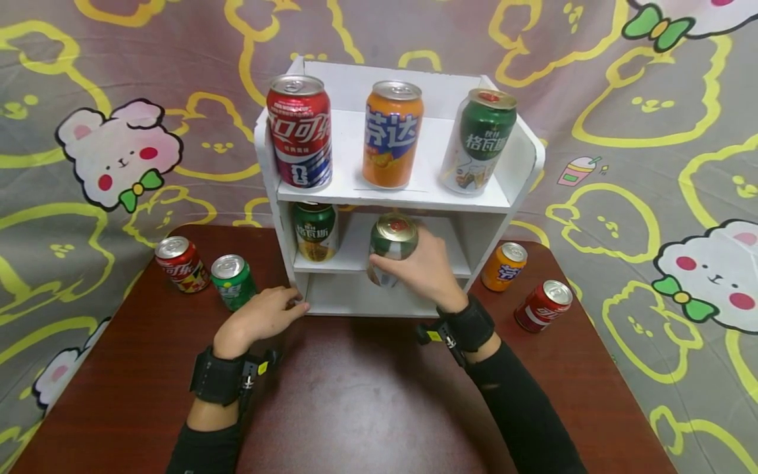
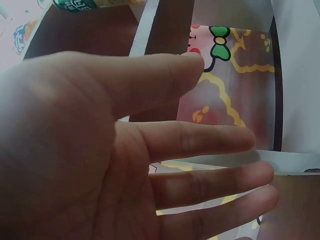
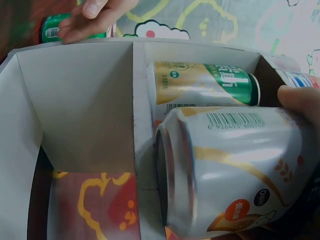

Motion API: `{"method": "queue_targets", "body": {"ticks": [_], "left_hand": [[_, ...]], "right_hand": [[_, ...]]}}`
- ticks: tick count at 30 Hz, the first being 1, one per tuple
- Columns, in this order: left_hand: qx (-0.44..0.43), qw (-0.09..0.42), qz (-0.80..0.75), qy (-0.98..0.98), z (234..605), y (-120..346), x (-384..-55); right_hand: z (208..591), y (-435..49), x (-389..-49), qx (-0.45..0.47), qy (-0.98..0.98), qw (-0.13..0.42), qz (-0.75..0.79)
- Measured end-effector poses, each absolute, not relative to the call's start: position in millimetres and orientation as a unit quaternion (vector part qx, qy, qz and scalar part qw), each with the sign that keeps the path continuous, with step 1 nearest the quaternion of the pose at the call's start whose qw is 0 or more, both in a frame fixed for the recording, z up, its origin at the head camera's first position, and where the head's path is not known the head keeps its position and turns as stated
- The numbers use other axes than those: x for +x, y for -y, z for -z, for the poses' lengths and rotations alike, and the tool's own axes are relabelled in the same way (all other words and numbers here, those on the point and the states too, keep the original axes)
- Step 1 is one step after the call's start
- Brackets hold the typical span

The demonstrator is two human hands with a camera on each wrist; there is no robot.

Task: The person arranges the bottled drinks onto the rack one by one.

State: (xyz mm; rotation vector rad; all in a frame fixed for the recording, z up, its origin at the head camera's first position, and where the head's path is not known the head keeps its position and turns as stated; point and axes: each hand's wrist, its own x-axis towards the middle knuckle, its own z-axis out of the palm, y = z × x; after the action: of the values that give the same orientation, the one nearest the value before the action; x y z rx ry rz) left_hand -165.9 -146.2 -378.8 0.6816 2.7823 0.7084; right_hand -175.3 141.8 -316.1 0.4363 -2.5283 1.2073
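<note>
My right hand (image 1: 426,266) grips a green-and-white drink can (image 1: 393,238) around its side, upright at the front of the white shelf's (image 1: 391,197) middle level. In the right wrist view the can's white lower body (image 3: 245,165) and base overlap that level's front edge; whether it touches cannot be told. To its left stands a matching green can (image 1: 316,234) with a gold lower part. My left hand (image 1: 263,319) is by the shelf's lower left edge, beside a green soda can (image 1: 233,283). Its fingers (image 2: 195,140) are extended and spread in the left wrist view, holding nothing.
On the top level stand a red cola can (image 1: 300,131), an orange soda can (image 1: 393,135) and a green-and-white can (image 1: 480,141). A red can (image 1: 181,264) is on the table at left; an orange can (image 1: 504,266) and a red can (image 1: 543,305) are at right.
</note>
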Motion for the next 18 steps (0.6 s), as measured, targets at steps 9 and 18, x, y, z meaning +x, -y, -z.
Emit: {"method": "queue_targets", "body": {"ticks": [9,18], "left_hand": [[0.231,0.097,-0.235,-0.939,381,146,-167],[0.227,0.104,-0.235,-0.939,381,145,-167]], "right_hand": [[313,-140,-187,0.133,0.879,0.14,-0.436],[314,-137,-198,0.122,0.871,0.116,-0.461]]}}
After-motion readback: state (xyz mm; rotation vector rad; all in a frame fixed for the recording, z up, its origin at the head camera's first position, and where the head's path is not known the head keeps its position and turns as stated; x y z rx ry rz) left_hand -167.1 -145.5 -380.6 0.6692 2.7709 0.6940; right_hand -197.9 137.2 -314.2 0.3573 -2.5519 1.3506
